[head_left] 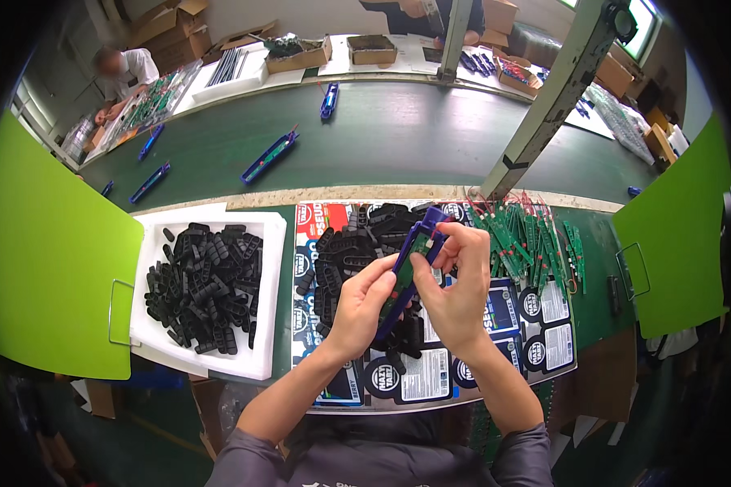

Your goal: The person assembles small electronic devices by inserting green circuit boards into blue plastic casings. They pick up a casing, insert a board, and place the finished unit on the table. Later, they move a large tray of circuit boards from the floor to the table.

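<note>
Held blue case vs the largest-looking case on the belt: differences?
Held case: in left hand, right hand on it; belt case: on the belt.
Held case: looks larger, nearer the camera; belt case: smaller, farther.
Held case: steeper in the picture; belt case: slanted flatter.
Both: blue, with a green board inside.

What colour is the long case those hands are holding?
The long case is dark blue, best seen in the head view.

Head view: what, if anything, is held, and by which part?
A blue casing with a green circuit board: left hand gripping its left side, mid-length; right hand touching its upper half.
</note>
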The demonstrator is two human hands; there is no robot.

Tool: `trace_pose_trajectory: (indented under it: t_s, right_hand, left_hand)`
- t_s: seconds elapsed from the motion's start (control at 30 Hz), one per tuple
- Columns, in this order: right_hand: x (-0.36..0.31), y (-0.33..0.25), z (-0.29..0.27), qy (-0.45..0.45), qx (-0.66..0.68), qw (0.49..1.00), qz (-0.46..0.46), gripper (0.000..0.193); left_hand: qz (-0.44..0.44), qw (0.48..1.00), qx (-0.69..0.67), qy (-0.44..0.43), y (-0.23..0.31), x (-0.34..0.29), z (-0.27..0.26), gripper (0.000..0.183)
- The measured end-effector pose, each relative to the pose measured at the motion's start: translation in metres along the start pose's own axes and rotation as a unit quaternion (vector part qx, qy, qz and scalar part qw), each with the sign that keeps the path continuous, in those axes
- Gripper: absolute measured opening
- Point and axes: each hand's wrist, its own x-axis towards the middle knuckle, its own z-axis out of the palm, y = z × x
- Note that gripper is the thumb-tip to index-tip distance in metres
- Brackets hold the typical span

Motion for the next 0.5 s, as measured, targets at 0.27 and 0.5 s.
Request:
trace_pose_trajectory:
  t_s: [0.27, 0.5]
  right_hand:
    - [0.003, 0.002, 0.005, -0.024, 0.16, 0.972, 0.171, 0.063]
    - [0.002, 0.018, 0.006, -0.035, 0.2, 0.964, 0.173, 0.064]
  left_hand:
    - [0.049, 0.997, 0.067, 0.008, -0.003, -0.003, 0.004, 0.039]
    - [0.068, 0.99, 0.122, 0.014, -0.006, 0.005, -0.003, 0.039]
